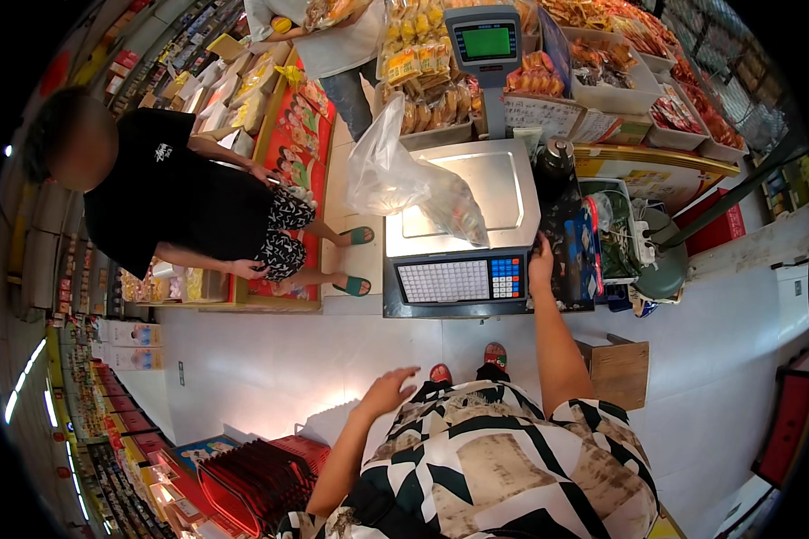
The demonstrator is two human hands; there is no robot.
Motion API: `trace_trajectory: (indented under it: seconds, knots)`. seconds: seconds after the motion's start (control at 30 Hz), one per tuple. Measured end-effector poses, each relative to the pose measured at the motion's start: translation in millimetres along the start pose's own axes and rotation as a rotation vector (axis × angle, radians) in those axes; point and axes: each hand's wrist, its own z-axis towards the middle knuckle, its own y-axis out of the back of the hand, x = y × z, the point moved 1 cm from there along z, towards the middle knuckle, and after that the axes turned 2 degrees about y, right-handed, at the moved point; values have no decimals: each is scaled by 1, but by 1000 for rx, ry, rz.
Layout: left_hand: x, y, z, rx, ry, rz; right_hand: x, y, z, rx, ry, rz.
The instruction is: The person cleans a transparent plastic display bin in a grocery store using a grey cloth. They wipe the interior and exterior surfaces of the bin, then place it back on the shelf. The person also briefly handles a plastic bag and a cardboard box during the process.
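Note:
A clear plastic bag of small wrapped items [455,205] lies on the metal pan of a weighing scale [512,175], its loose top flopped to the left. My right hand [541,264] touches the right side of the scale beside its keypad [462,279]; its fingertips are partly hidden, and I cannot tell if it grips anything. My left hand [387,393] hangs in the air before my body, fingers apart, holding nothing. The scale's display [487,42] stands on a post behind the pan.
A person in a black shirt [189,188] stands at the left by a display of packaged goods; another person [340,40] stands behind. Bins of packaged snacks [438,131] line the far side. A black flask [556,162] is right of the scale. Red shopping baskets [243,482] are stacked lower left.

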Motion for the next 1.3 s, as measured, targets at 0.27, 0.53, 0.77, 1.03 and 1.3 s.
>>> trace_trajectory:
  seconds: [0.27, 0.53, 0.77, 1.03, 1.3]
  knots:
    - [-88, 81, 184, -486, 124, -661, 5, 21, -9, -221, 66, -345]
    - [-158, 131, 274, -581, 66, -1483, 80, 27, -36, -179, -12, 307]
    - [-115, 143, 271, -134, -416, -1959, 176, -4, -31, 348, -204, 575]
    - [-106, 134, 264, -111, -423, -1998, 155, -80, 11, 497, -258, 440]
    - [-96, 131, 264, -148, -450, -2015, 170, -93, -2, -25, 469, -340]
